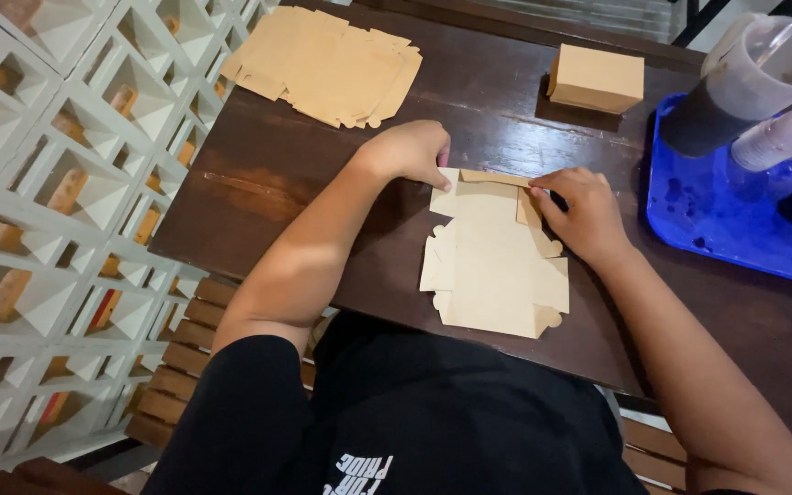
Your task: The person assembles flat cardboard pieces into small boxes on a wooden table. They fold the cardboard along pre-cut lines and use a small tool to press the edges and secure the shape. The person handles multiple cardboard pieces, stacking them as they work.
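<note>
Closest in, a flat tan die-cut cardboard box blank (492, 275) lies on the dark brown wooden table (277, 174), right in front of the person in the black shirt. Both hands are on its far edge: the left hand (412, 151) curls loosely with fingertips pressing down the top-left corner, and the right hand (584, 215) pinches a small flap at the top-right. Further back there's a loose stack of the same flat tan blanks (323, 64) at the far left, a folded-up tan cardboard box (596, 79) standing alone, and a blue plastic tray (726, 220) with clear plastic jugs on the right.
</note>
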